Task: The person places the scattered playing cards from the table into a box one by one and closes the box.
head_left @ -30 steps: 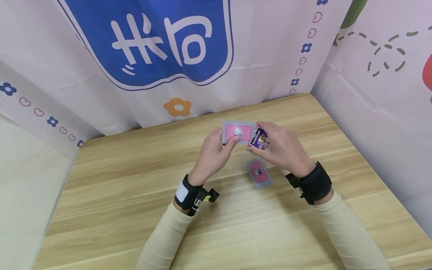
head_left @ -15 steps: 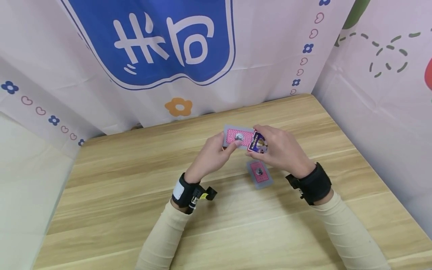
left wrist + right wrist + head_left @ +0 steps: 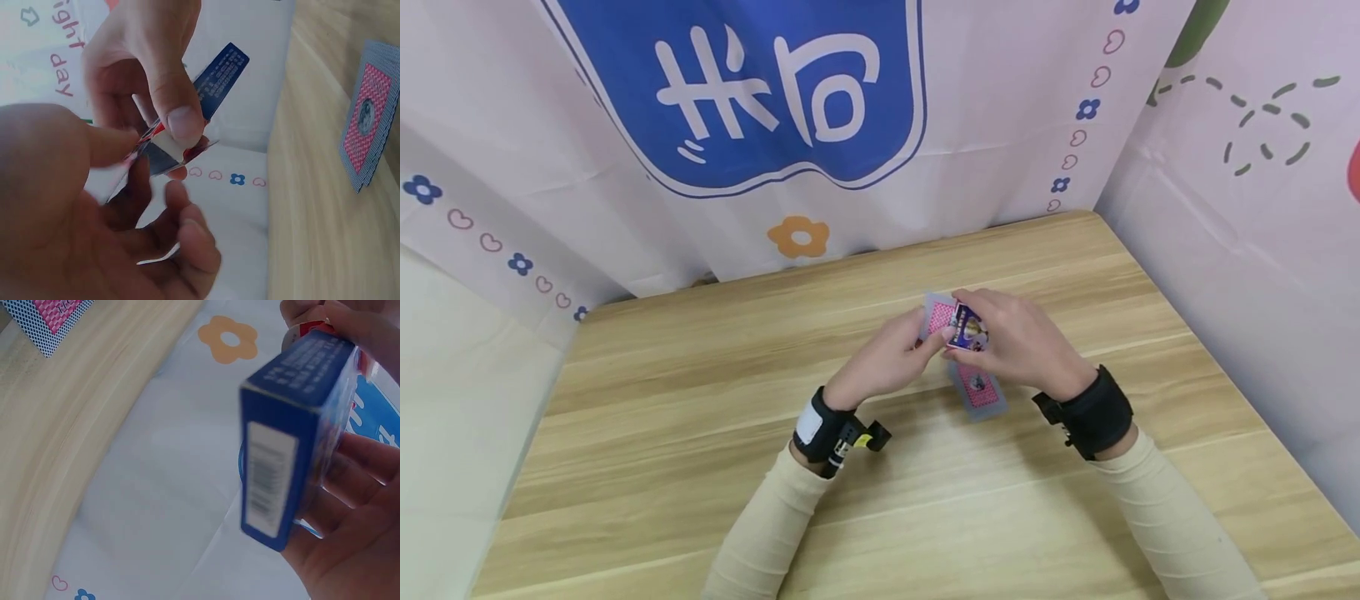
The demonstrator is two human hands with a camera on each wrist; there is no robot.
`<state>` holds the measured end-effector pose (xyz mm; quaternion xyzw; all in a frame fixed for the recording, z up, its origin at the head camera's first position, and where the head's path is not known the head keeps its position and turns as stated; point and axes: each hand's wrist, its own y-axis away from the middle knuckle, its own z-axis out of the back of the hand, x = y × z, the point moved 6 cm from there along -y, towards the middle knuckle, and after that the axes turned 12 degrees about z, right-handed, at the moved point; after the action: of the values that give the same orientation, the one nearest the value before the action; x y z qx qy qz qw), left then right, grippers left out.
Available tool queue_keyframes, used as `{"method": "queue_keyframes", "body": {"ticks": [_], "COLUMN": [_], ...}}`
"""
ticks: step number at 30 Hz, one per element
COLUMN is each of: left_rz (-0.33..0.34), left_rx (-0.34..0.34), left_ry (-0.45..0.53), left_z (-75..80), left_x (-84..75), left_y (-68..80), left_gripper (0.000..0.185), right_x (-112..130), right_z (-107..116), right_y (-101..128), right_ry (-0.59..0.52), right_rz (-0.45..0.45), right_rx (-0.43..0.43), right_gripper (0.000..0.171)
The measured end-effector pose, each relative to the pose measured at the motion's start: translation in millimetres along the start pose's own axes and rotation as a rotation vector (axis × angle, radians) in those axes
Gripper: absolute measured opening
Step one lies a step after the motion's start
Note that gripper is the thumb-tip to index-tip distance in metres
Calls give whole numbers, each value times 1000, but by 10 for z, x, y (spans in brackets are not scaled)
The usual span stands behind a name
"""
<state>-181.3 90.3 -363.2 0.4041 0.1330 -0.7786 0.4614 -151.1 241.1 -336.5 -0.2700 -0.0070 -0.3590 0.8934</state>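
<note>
In the head view, my left hand (image 3: 880, 358) pinches red-and-grey patterned playing cards (image 3: 940, 312) between thumb and fingers; how many is not clear. My right hand (image 3: 1022, 342) grips a small blue card box (image 3: 972, 327) by its sides. The cards' end meets the box's mouth, and in the left wrist view the thumbs of both hands lie close to its flap. The box's barcode end (image 3: 270, 481) faces the right wrist camera. Below the hands, more cards (image 3: 981, 392) lie face down on the table, partly hidden by the right hand.
A wood-grain table (image 3: 700, 433) spans the area under both arms. A printed white curtain (image 3: 722, 225) hangs along its back edge, and another fabric wall (image 3: 1217, 217) stands at the right. Both wrists wear black straps (image 3: 1093, 412) with small cameras.
My left hand has moved right, closer to the box, and less of the held cards shows. The box has dropped slightly. The cards on the table stay in place.
</note>
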Motion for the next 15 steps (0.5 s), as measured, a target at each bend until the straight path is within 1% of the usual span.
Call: {"method": "queue_keyframes", "body": {"ticks": [1,5,6,7,8,12,13,15], "left_rz": [-3,7,5,-1,-10,-17,-8,36], "left_rx": [-24,-171,-196,-202,-193,-111,-102,-98], "left_ry": [7,77,89,95,91,75,79,121], "left_z": [28,190,215,220,207,65,32,-21], "left_x": [-2,9,11,9,5,-1,3,36], "left_y": [3,32,37,37,32,-10,-22,-47], "left_gripper": [32,24,23,22,22,24,25,28], "right_x": [-2,-16,-16,-18,-14,10,13,6], "right_z": [3,19,27,28,29,29,30,44], "right_y": [-2,-9,-9,-8,-7,-4,-2,1], "right_ry": [-1,6,8,7,2,-21,-24,-20], "right_rz": [1,-10,-12,-14,-13,12,18,22], "right_rx": [-5,-20,-22,-22,-22,-19,-19,-27], "right_gripper": [74,76,76,76,76,73,73,73]}}
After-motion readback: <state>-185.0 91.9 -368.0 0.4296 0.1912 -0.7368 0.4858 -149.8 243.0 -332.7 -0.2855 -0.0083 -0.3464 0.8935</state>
